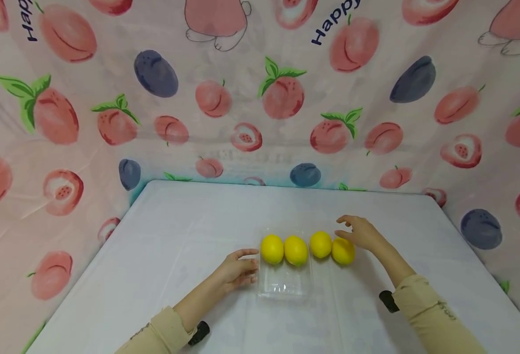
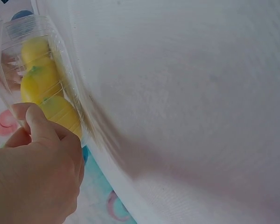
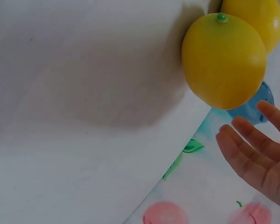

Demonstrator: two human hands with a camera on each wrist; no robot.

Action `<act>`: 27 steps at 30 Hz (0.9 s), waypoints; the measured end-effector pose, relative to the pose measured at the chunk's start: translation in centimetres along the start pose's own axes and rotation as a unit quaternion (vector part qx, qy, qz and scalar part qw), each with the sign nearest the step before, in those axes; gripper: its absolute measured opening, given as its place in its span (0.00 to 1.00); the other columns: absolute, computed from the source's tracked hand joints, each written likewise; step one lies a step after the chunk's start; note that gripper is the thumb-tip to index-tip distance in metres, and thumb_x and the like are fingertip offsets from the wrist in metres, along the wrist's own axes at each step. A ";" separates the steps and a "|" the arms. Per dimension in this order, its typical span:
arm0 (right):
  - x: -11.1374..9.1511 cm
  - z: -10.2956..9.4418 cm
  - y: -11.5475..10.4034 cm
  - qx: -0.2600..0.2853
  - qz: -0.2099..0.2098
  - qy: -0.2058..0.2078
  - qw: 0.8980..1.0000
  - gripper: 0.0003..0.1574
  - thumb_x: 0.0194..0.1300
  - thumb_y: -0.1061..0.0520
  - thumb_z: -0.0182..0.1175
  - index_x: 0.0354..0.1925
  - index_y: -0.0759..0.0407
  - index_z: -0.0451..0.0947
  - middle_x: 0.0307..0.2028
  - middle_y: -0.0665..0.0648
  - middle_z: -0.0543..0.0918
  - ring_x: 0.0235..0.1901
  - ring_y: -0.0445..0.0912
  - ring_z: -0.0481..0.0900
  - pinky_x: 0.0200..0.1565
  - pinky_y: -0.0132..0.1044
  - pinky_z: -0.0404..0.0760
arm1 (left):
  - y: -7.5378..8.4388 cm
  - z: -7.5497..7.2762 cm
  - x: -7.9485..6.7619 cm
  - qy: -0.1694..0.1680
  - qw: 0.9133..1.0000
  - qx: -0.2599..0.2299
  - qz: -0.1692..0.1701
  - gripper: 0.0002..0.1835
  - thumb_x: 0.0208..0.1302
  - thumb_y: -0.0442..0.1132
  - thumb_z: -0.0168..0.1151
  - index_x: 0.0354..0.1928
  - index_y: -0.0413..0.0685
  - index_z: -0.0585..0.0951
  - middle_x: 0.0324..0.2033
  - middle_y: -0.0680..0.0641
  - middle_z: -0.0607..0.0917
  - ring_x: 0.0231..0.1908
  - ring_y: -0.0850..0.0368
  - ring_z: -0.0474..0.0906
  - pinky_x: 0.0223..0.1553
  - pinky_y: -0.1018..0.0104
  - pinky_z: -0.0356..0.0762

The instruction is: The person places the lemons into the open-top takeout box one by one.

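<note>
A clear plastic container [image 1: 283, 287] rests on the white table with two yellow lemons [image 1: 272, 249] side by side in its far half. Its near half shows bare plastic. My left hand [image 1: 238, 269] is at the container's left side; in the left wrist view, thumb and curled fingers [image 2: 35, 121] hold its edge. To the right of the container, two more lemons [image 1: 343, 251] sit on the table, close together. Over the far side of the rightmost lemon [image 3: 224, 60] hovers my right hand [image 1: 361, 233], its fingers spread and apart from the fruit in the right wrist view.
White cloth covers the table [image 1: 189, 221], whose back edge meets a fruit-printed curtain [image 1: 251, 73] that also hangs at both sides. Dark bands [image 1: 199, 333] are on both wrists, below beige sleeves.
</note>
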State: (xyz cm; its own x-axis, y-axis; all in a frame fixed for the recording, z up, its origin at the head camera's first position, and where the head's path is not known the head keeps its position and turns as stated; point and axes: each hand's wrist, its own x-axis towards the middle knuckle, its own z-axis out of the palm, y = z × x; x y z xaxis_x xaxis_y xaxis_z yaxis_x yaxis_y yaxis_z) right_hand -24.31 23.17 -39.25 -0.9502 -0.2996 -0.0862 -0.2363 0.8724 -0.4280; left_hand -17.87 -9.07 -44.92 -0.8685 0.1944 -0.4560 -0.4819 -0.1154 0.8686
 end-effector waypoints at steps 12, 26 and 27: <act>-0.2 0.0 1.0 0.094 0.033 -0.054 0.994 0.29 0.67 0.54 0.56 0.57 0.73 0.67 0.48 0.77 0.73 0.33 0.53 0.76 0.33 0.41 0.82 | 0.2 0.0 -0.3 -0.003 1.000 0.003 0.001 0.22 0.63 0.27 0.55 0.60 0.38 0.69 0.32 0.50 0.76 0.28 0.62 0.74 0.28 0.73 0.79; -0.5 0.5 1.3 0.123 0.082 -0.076 0.986 0.30 0.66 0.54 0.57 0.58 0.74 0.65 0.50 0.79 0.71 0.40 0.60 0.77 0.33 0.45 0.85 | 0.3 0.1 -0.2 0.001 1.000 0.005 -0.003 0.22 0.63 0.27 0.54 0.60 0.39 0.69 0.32 0.51 0.78 0.28 0.62 0.74 0.28 0.74 0.79; -0.5 0.6 1.4 0.128 0.082 -0.079 0.985 0.31 0.66 0.54 0.57 0.58 0.75 0.65 0.50 0.79 0.70 0.39 0.59 0.77 0.33 0.45 0.85 | 0.3 0.2 -0.2 0.001 1.000 0.005 -0.002 0.22 0.63 0.27 0.55 0.60 0.39 0.69 0.32 0.51 0.78 0.28 0.62 0.74 0.28 0.74 0.79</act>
State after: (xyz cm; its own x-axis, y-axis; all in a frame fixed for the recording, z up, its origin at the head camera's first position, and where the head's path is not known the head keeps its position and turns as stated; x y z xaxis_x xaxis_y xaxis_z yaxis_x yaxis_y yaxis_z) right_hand -24.01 24.36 -40.37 -0.9226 -0.2379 -0.3036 -0.0046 0.7938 -0.6081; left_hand -17.81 -8.98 -44.57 -0.8667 0.1929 -0.4601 -0.4843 -0.1041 0.8687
